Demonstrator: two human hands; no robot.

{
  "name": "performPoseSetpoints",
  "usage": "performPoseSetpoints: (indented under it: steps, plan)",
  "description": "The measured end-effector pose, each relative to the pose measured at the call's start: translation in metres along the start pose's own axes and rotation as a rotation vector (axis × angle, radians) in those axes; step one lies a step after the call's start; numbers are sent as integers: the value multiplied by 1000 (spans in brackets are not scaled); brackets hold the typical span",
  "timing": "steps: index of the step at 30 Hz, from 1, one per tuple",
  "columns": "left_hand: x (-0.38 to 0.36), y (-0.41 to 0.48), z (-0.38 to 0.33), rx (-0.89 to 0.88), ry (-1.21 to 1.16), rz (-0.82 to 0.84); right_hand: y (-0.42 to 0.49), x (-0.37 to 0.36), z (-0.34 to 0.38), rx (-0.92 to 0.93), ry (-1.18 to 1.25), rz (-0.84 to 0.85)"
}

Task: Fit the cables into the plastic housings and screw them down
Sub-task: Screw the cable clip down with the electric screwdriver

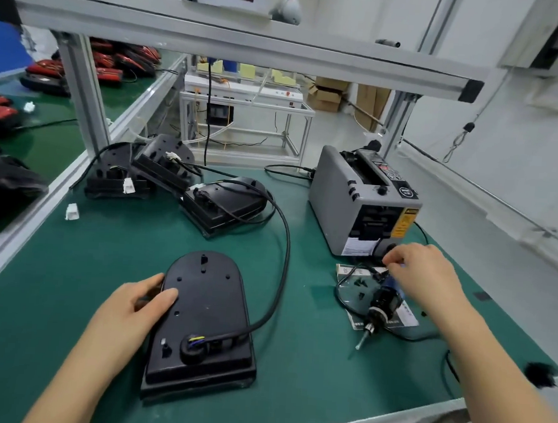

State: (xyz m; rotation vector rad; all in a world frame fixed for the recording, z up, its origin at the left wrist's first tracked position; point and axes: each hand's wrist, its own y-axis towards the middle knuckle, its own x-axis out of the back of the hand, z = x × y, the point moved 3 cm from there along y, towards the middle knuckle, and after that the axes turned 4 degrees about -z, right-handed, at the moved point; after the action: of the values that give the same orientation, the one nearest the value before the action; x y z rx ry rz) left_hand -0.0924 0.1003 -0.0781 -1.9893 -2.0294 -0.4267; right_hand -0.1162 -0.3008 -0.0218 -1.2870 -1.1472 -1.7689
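Note:
A black plastic housing lies flat on the green mat in front of me. A thick black cable enters it near its front edge through a round grommet with coloured wires showing. My left hand rests on the housing's left edge, thumb on top, holding it. My right hand hovers over a small sheet with loose black screws, fingers pinched together; whether a screw is between them I cannot tell. An electric screwdriver lies on that sheet, tip pointing toward me.
Three more black housings with cables and white connectors sit at the back of the mat. A grey tape dispenser stands behind my right hand. A loose white connector lies at the left. An aluminium frame post rises at the back left.

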Motion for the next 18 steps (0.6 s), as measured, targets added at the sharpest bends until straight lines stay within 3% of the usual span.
performPoseSetpoints:
  steps: [6, 18]
  plan:
    - [0, -2, 1, -11, 8, -20, 26, -15, -1, 62, -269, 109]
    - [0, 1, 7, 45, 26, -51, 39, -30, 16, 22, -498, 273]
